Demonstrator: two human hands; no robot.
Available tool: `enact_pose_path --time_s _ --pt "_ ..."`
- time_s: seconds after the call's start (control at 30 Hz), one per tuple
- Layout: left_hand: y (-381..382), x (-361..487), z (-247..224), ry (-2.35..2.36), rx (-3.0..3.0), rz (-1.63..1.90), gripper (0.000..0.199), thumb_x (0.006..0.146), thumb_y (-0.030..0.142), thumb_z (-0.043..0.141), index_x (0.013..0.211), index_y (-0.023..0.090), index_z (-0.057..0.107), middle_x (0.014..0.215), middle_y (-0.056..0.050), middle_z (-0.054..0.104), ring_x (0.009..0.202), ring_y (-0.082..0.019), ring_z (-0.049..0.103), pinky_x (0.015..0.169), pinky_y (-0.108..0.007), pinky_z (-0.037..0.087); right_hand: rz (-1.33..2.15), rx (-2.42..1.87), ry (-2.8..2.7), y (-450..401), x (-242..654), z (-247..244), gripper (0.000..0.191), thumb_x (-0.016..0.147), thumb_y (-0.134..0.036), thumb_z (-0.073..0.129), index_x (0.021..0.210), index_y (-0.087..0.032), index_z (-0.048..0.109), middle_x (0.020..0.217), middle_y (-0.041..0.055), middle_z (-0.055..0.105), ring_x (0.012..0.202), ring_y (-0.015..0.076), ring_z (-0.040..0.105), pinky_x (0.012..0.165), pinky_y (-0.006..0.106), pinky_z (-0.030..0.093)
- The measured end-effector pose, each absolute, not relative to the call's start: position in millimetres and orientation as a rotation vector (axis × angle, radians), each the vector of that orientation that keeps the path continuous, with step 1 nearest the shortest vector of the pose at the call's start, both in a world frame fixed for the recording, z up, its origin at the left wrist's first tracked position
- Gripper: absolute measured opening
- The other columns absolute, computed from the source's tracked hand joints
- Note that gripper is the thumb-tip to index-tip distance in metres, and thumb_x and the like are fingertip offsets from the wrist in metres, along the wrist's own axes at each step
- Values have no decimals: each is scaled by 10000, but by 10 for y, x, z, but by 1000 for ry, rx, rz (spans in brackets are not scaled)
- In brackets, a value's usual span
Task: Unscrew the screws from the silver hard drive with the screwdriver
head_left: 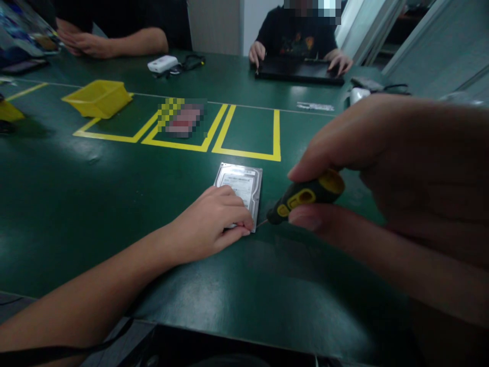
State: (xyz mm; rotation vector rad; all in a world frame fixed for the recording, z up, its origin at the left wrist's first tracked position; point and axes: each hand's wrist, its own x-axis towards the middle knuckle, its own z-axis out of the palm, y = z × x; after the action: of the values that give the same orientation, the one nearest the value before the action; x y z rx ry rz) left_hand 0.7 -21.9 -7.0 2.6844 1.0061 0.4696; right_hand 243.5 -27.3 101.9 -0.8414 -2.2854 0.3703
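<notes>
A silver hard drive (254, 178) with a white label lies on the green table, in the middle of the head view. Over its lower left part rests my left hand (214, 219), fingers bent and thumb and fingertips together at the drive's near right corner. My right hand (382, 188), large and close to the camera, pinches a black and yellow screwdriver (294, 201) between thumb and finger. The screwdriver's thin shaft slants down to the left, its tip close to that same corner; whether it touches is unclear.
Yellow tape outlines (246, 154) mark the green table (114, 204) beyond the drive. A yellow bin (101, 99) stands at the back left, and a blurred-out item lies right of it. Across the table, one person holds a black panel (300, 71); another person's forearms rest near a white device (162, 63).
</notes>
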Motion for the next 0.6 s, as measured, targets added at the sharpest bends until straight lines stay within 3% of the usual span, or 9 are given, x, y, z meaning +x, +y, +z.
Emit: enact_pose_path --time_s 0.23,0.43,0.6 --pt "-238 24 -14 1022 2681 411 173 944 297 534 1021 220 668 1053 -39 679 1003 -225 568 943 -412 409 272 -731 -2508 -255 2359 1057 96 901 -232 590 997 -235 590 946 -20 605 824 112 564 663 283 446" --pt "-256 72 20 1062 2677 415 153 913 277 567 1005 207 666 1050 -39 678 979 -221 567 915 -397 411 211 -721 -2524 -244 2360 1038 112 900 -219 610 1012 -212 610 953 -24 607 830 81 559 708 242 437" --pt "-255 90 13 1079 2656 417 137 895 274 572 964 210 671 963 -20 683 932 -206 573 871 -365 411 186 -742 -2515 -241 2361 1053 107 884 -239 621 990 -222 616 946 -13 627 820 120 589 695 271 450"
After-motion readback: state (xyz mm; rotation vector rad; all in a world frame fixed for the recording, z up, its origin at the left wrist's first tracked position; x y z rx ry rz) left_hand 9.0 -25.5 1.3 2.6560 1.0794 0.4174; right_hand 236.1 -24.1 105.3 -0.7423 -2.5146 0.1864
